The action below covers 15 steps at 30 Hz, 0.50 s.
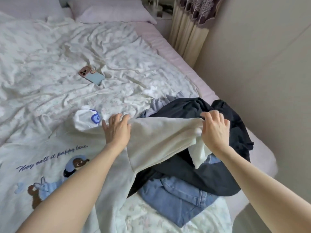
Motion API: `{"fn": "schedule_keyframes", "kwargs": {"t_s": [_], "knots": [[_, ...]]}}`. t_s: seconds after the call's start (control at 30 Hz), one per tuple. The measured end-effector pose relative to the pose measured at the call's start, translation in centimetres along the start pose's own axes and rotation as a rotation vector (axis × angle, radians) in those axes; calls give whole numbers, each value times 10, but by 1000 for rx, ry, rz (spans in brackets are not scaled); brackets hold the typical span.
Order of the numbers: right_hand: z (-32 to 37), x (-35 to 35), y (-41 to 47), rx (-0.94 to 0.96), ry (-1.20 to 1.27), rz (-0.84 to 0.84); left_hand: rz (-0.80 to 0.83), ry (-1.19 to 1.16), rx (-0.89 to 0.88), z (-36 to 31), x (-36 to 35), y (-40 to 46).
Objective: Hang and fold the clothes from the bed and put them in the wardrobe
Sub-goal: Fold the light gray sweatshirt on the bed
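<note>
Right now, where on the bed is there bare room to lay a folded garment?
Free: the rumpled sheet left of the phone, up to the pillow. Crowded: the near right corner, where jeans and dark clothes pile under the white sweatshirt both hands hold.

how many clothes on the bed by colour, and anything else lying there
White or cream: 2, printed cream sweatshirt held by both hands, white blue-swirl garment
Dark navy garment: 1
Blue denim jeans: 1
Pale blue striped cloth: 1
Light-blue phone: 1
Total: 6

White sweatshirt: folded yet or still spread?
Not fully folded. The white sweatshirt lies print-up on the bed; left hand and right hand grip one sleeve, lifted.
</note>
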State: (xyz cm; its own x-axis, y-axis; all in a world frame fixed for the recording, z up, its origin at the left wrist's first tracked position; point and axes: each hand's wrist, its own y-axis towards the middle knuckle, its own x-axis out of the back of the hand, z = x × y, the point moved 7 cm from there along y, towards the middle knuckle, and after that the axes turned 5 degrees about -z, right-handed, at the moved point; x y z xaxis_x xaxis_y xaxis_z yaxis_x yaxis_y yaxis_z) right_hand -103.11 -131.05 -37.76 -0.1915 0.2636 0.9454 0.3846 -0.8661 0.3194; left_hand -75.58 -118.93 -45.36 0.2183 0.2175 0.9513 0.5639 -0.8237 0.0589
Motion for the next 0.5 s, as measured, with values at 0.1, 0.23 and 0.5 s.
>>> {"fn": "schedule_keyframes", "kwargs": {"t_s": [0.1, 0.23, 0.5], "knots": [[-56, -61, -30, -616, 320, 411, 100, 4, -2, -14, -24, 15], [-72, -102, -69, -877, 493, 599, 263, -20, -145, -44, -59, 20], [-116, -89, -53, -741, 328, 337, 507, 168, -123, -72, -106, 42]]}}
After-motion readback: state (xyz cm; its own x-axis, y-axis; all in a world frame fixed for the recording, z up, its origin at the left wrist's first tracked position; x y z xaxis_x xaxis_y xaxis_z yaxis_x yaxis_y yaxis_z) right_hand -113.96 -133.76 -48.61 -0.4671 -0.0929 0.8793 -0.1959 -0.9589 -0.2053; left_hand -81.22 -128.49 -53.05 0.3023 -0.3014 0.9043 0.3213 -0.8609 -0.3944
